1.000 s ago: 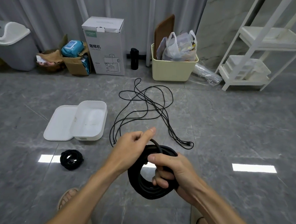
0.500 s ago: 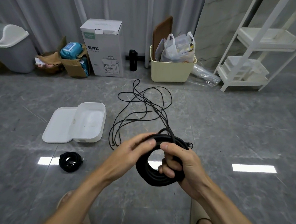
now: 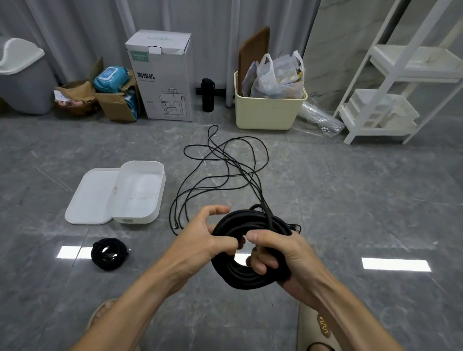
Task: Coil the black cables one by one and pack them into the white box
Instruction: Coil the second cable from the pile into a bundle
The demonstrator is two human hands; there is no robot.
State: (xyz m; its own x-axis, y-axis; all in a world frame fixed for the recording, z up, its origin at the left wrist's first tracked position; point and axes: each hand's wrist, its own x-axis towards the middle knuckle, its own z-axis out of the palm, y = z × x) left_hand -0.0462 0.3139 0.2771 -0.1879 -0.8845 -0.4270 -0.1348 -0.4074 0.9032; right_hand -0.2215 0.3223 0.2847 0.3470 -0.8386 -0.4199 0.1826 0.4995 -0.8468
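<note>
A thick black cable coil (image 3: 241, 276) hangs in front of me, held above the grey floor. My right hand (image 3: 277, 254) grips the coil's right side, fingers curled through its middle. My left hand (image 3: 206, 238) holds the coil's left edge with curled fingers, its thumb raised. Loose thin black cable (image 3: 225, 172) sprawls on the floor beyond the coil, and a strand runs up into it. A small finished coil (image 3: 109, 253) lies on the floor at the left. The open white box (image 3: 160, 195) sits farther back on the left, nothing inside it, with its lid (image 3: 90, 201) beside it.
Along the back wall stand a grey bin (image 3: 15, 78), cardboard boxes (image 3: 160, 74), a black bottle (image 3: 207, 94), a cream tub (image 3: 268, 109) with bags and a white shelf rack (image 3: 395, 85). My sandalled feet (image 3: 320, 343) show at the bottom.
The coil has been raised and shifted right between my hands. My left hand has moved from pinching the top of the coil to holding its left edge.
</note>
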